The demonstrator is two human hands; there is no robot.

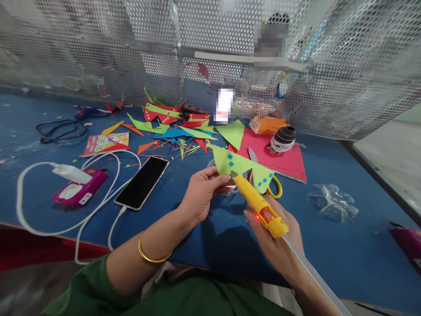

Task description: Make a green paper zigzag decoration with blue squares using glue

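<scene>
Between the thumb and fingers of my left hand [202, 188] is a light green paper cutout [241, 163] with small blue diamonds stuck on it. My right hand [279, 237] grips a yellow glue gun [258, 204], a clear glue stick running out of its back and a red light glowing near my fingers. The gun's nozzle points at the cutout's lower left edge; whether it touches, I cannot tell. Partly hidden behind the cutout lie scissors [277, 186] with a yellow and red handle.
Paper scraps [184, 138] and red-green cutouts [162, 113] lie at the back. A phone [143, 182] with a white cable and a purple power adapter [80, 186] are at left. A red sheet [286, 164], a black-and-white spool [282, 139] and clear plastic [333, 202] lie right.
</scene>
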